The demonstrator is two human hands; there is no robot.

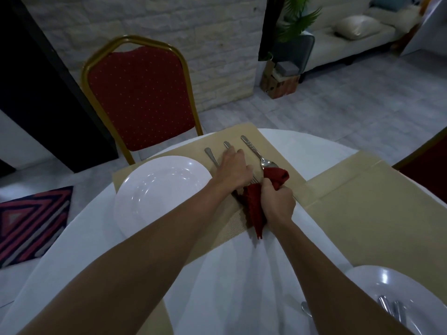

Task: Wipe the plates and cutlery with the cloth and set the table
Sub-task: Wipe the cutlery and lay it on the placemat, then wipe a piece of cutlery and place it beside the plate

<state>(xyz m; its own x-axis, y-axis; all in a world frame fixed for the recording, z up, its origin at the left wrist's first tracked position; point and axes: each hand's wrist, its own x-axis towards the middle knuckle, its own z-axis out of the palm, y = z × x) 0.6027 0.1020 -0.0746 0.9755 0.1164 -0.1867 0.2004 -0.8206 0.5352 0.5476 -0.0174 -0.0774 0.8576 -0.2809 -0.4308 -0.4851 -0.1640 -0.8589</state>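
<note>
Red crumpled cloth (254,209) tight in right hand (278,201) grip, left hand (233,169) open-palmed atop steel cutlery (251,148).

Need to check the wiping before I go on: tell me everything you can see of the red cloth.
The red cloth is dark red, textured fabric, bunched rather than spread. The right hand grips its middle. One end bulges above the fist, against the spoon bowl, and the other hangs to a point near the tan placemat's near edge.
</note>
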